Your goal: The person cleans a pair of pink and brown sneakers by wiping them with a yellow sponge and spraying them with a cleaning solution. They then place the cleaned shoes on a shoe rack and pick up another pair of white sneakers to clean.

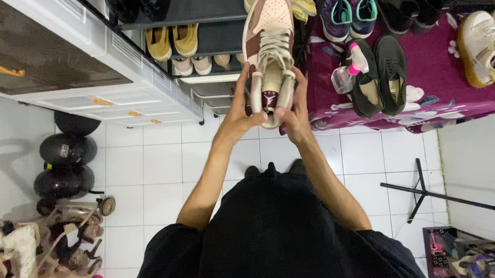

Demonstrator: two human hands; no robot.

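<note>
Cream and maroon high-top sneaker (270, 50) is up in both hands right now, heel toward the person, toe pointing at the dark shoe rack (192, 6). Left hand (238, 115) is wrapped around the left side of the collar, thumb hooked over the heel edge. Right hand (295, 114) does the same on the other side, fingers curled round the ankle padding. So both are closed on the shoe, neither one loose or spread.

Using the sneaker as the reference: just right of it sits a small clear spray bottle with a pink nozzle (348, 71) on the magenta floral cloth (430, 92), and right of that a pair of black low-top shoes (382, 75). Yellow shoes (172, 39) sit on a rack shelf to its left. Below it is bare white tile floor (155, 168).

What could go wrong, I'd guess: the grip is all at the heel end, so the toe is hanging out unsupported. If a thumb slips, it could tip forward and knock the spray bottle over, or clip the rack shelf edge. Laces look loose too, so they could snag.
</note>
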